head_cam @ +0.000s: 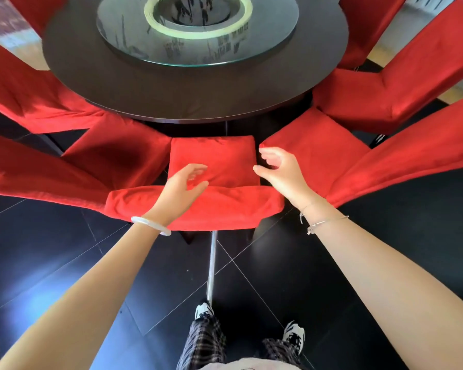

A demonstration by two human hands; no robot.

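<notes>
Head view, centre of the frame: red-covered chair (211, 158) pushed in at the round dark worktop (171, 100), backrest towards the camera. Left hand (181, 186) over the backrest's top edge, fingers apart, loosely curved, gripping nothing; contact with the fabric impossible to tell. Right hand (278, 169) near the backrest's right end, likewise spread and empty. Probably set one toward each end so as to take the backrest evenly and shift or straighten the chair. Dark marks mirrored in the glass turntable (198, 52), upper centre, too smeared to read; no brand or label legible elsewhere.
</notes>
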